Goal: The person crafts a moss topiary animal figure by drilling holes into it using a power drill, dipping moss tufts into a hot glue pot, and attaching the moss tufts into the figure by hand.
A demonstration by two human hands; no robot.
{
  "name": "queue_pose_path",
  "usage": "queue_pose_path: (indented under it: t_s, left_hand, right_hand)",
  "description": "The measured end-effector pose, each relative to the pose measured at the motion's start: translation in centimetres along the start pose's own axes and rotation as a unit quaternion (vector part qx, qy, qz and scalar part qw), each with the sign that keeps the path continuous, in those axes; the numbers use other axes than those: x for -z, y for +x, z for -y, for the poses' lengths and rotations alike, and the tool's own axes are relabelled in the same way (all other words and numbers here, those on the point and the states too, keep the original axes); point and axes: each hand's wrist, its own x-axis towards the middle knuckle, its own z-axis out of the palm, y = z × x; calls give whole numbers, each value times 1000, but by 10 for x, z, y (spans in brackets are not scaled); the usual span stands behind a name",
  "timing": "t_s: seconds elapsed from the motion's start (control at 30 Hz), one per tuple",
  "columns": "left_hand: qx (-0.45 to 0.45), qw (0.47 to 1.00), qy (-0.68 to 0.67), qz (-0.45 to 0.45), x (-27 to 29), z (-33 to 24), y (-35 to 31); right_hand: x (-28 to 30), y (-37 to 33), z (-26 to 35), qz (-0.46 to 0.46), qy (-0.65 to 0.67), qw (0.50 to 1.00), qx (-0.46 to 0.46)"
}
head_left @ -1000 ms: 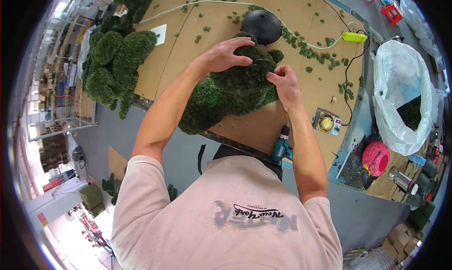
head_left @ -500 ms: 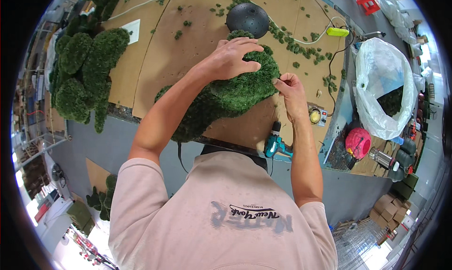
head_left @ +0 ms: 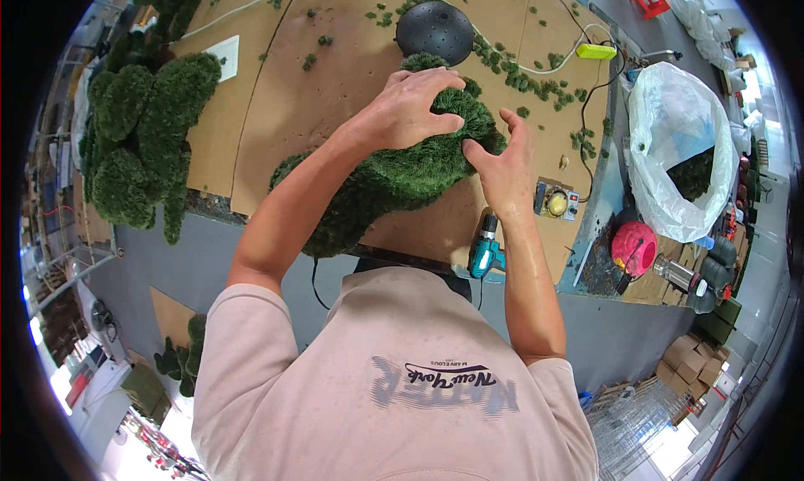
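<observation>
A bushy green artificial-grass figure point(head_left: 419, 167) lies on the cardboard-topped table in front of me, with a rounded end under my hands. My left hand point(head_left: 414, 111) rests over its top, thumb and fingers spread apart. At its right edge is my right hand point(head_left: 505, 171), with the thumb against the grass and the index finger raised apart from it. Nothing shows between the right fingers. Just below, near the table's front edge, a teal cordless drill point(head_left: 486, 250) lies beside my right forearm. Beyond the figure sits a black dome with holes point(head_left: 435, 33).
More green grass pieces point(head_left: 151, 129) are heaped at the left. Small green tufts point(head_left: 523, 83) are scattered across the cardboard point(head_left: 285, 112). At the right are a white plastic bag point(head_left: 670, 204), a pink container point(head_left: 634, 248), a yellow-green power strip point(head_left: 595, 52) and a small control box point(head_left: 573, 206).
My right hand has gone from a pinch at the figure's right edge to spread fingers, shifting slightly left and onto the grass. My left hand has stayed nearly in place.
</observation>
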Motion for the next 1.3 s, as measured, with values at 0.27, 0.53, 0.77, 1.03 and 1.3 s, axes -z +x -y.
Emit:
queue_pose_path:
  t_s: [0.27, 0.53, 0.77, 1.03, 1.3]
  left_hand:
    - [-192, 981, 6, -36, 5, -9, 8]
    - [-180, 982, 45, -16, 7, -24, 7]
    - [-116, 990, -1, -78, -2, -34, -7]
    - [-154, 984, 76, -42, 8, -29, -7]
    - [-130, 990, 40, -19, 4, -23, -4]
  right_hand:
    - [-2, 5, -7, 65, 143, 983, -98]
    - [-11, 4, -16, 62, 258, 958, -109]
    - [-16, 9, -16, 33, 231, 966, -111]
    - [-11, 7, -24, 81, 316, 939, -108]
    - [-14, 6, -33, 76, 284, 952, -86]
